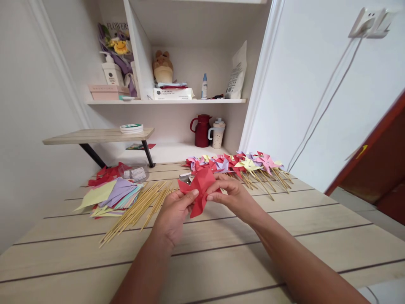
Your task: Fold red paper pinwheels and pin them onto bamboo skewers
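A red paper pinwheel (pixel 203 185) without a visible stick is held up over the table between both hands. My left hand (pixel 177 209) pinches it from the left, thumb on its front near the centre. From the right, the thumb and fingers of my right hand (pixel 229 194) close on another of its blades. Left of my hands lies a loose pile of thin wooden sticks (pixel 136 211). Farther left is a stack of coloured paper sheets (pixel 118 195). Behind the pinwheel, a small open box (pixel 185 177) is partly hidden.
Several finished pinwheels on sticks (pixel 249 164) lie at the back right. Red paper pieces (pixel 106 174) and a clear plastic container (pixel 137 173) sit at the back left, by a small raised shelf (pixel 95 136). A dark red jug (pixel 202 131) and a cup (pixel 217 134) stand behind.
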Motion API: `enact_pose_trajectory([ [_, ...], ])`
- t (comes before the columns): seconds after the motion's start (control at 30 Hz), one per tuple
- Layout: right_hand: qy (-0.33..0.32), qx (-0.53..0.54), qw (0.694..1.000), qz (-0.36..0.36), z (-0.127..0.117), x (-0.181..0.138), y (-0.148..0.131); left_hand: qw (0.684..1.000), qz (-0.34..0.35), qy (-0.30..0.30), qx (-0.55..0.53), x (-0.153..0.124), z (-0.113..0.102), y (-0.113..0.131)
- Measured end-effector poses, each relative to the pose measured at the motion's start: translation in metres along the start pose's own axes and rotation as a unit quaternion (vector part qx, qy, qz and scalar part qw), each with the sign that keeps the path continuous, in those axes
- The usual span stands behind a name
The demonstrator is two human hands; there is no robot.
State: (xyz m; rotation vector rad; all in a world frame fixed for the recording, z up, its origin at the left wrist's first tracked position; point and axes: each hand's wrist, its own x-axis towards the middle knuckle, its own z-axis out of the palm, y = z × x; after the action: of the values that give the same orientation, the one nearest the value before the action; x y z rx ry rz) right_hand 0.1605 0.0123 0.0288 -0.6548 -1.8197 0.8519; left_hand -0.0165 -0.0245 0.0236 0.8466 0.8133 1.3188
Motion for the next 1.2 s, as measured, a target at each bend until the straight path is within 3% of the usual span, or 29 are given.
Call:
enact_pose_trajectory([
  [0.5, 0.019, -0.068, 0.997, -0.011, 0.0025, -0.0021, -0.0015, 0.994, 0.046, 0.058, 0.080, -0.0003, 0.0003, -0.0036],
  [0.7, -0.003, -0.082, 0.997, -0.014, 0.0027, -0.0025, -0.0022, 0.995, 0.042, 0.049, 0.080, -0.0005, 0.0013, -0.0052],
  [1.2, 0.028, -0.107, 0.994, -0.020, 0.0080, -0.0030, -0.0075, 0.994, 0.042, 0.051, 0.090, 0.0002, 0.0034, -0.0085],
])
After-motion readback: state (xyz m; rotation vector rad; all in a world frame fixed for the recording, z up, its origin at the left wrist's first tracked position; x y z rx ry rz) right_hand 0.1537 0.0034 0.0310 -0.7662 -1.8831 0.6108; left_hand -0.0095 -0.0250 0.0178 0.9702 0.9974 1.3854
